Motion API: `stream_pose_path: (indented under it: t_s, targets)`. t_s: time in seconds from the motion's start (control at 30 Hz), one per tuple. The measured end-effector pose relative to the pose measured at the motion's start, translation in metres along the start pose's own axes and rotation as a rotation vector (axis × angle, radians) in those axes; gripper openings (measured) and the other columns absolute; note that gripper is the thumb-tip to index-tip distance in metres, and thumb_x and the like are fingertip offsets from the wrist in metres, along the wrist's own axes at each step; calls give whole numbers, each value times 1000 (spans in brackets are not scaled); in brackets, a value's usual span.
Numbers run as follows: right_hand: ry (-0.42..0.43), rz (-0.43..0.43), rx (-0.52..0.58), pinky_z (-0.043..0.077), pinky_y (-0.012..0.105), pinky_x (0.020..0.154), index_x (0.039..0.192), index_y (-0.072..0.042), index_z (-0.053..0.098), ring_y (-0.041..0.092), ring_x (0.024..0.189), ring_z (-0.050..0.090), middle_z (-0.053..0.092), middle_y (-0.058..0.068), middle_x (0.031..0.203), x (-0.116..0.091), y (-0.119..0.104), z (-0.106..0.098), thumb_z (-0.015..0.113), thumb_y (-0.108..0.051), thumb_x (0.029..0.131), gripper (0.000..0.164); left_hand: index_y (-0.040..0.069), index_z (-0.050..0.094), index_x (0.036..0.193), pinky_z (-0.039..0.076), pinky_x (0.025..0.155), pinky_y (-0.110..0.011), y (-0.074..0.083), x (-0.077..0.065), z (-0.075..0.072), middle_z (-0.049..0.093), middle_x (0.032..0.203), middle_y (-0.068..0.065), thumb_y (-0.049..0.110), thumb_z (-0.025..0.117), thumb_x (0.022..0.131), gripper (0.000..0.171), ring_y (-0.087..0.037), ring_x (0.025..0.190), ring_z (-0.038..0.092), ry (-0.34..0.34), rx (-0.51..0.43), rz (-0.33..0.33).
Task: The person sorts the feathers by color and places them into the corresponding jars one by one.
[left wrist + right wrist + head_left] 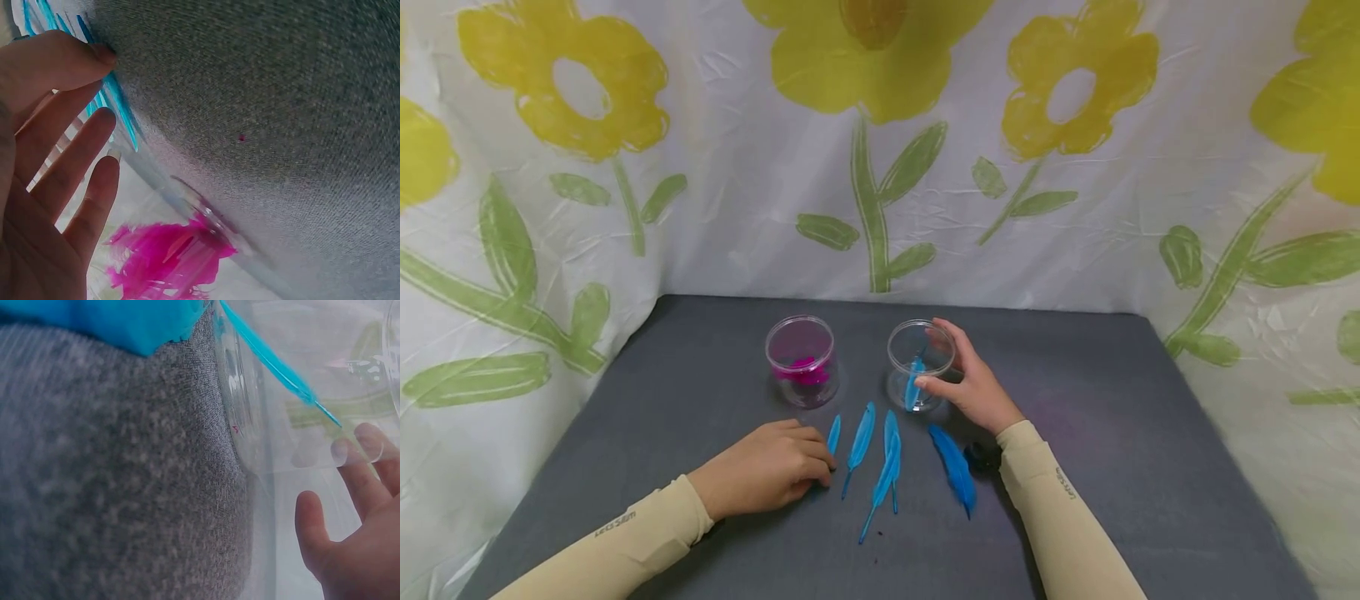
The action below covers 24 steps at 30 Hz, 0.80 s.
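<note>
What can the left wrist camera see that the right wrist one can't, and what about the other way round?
Only the left wrist view shows the left hand and a clear look at the bright pink feathery bunch. Only the right wrist view shows the right hand, at a clear jar with a blue feather inside. Both show blue feathers outside that jar, and the grey cloth.

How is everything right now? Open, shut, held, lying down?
Left jar: open, upright, pink feathers inside
Right jar: open, upright, a blue feather inside
Loose feathers: lying on the table
Left hand: at a loose feather, grip unclear
Right hand: holding the right jar
</note>
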State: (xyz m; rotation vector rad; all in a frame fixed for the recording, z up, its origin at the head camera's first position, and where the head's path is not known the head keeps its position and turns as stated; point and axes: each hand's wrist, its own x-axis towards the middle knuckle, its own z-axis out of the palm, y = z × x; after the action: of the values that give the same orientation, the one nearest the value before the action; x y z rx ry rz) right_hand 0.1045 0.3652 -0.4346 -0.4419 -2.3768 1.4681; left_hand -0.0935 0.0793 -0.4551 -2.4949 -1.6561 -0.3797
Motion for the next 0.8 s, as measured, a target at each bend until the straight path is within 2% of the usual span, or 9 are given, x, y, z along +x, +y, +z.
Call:
stream_pose_path:
  t_s: [0.03, 0.3, 0.6, 0.8]
  targets:
    - [-5, 2, 1, 29, 62, 118, 161, -27, 17, 23, 152, 32, 32, -3, 164, -1, -6, -1, 74, -36, 92, 89, 28, 77, 90, 54, 88, -30, 0, 0, -1, 73, 102, 17, 8, 78, 80, 22, -5, 100, 63, -4, 6, 3]
    - [-3, -2, -5, 30, 63, 117, 161, -26, 17, 24, 152, 32, 33, 0, 164, -2, -10, -2, 74, -33, 93, 89, 29, 77, 87, 51, 80, -29, 3, 6, -1, 72, 94, 18, 12, 77, 82, 17, -6, 91, 61, -31, 103, 41]
    - [-11, 13, -15, 28, 60, 119, 161, -28, 17, 24, 153, 30, 31, 2, 165, -3, -11, -1, 73, -34, 94, 88, 29, 72, 77, 42, 67, -26, 4, 8, 1, 66, 81, 20, 11, 74, 81, 19, -6, 71, 53, -7, 179, 70]
    - [-11, 13, -17, 28, 60, 119, 161, -27, 15, 25, 153, 29, 30, 2, 165, -2, -10, 0, 72, -33, 94, 88, 26, 68, 73, 37, 65, -26, 8, 10, 2, 60, 70, 14, 10, 75, 86, 22, -9, 61, 48, -26, 320, 108]
